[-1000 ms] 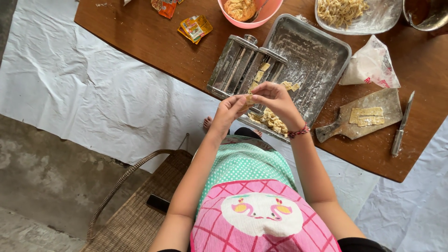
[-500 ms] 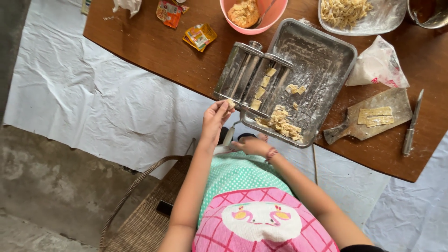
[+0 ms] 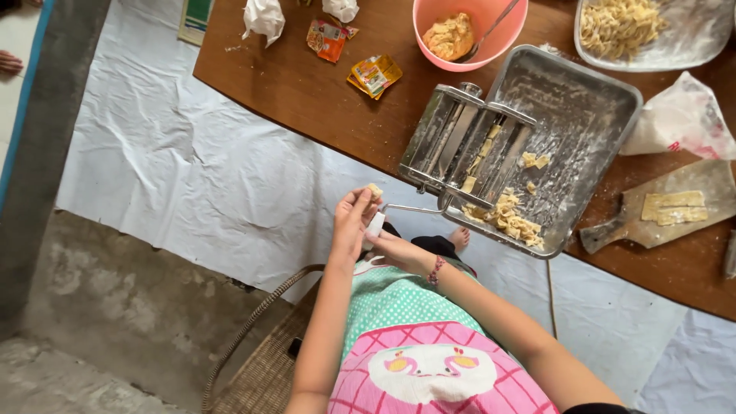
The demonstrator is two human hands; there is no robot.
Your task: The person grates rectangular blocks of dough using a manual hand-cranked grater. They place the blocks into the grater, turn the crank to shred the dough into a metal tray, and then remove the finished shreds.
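Observation:
A steel pasta machine (image 3: 460,146) stands at the near end of a floured metal tray (image 3: 583,100). Cut noodle pieces (image 3: 510,218) lie in the tray below its rollers. My left hand (image 3: 351,226) is raised beside the machine's crank and pinches a small lump of dough (image 3: 374,189) in its fingertips. My right hand (image 3: 392,247), with a bead bracelet on the wrist, sits just below it, closed on the white grip of the crank handle (image 3: 376,224), which sticks out past the table edge.
On the brown table (image 3: 307,92) are a pink bowl (image 3: 429,54) of dough, a plate of noodles (image 3: 690,38), a plastic bag (image 3: 682,115), a wooden board (image 3: 613,230) with dough strips and snack wrappers (image 3: 376,74). A wicker chair (image 3: 261,376) is underneath me.
My right hand has dropped from the top of the machine down to the crank handle. My left hand has moved away from the rollers, still with a bit of dough.

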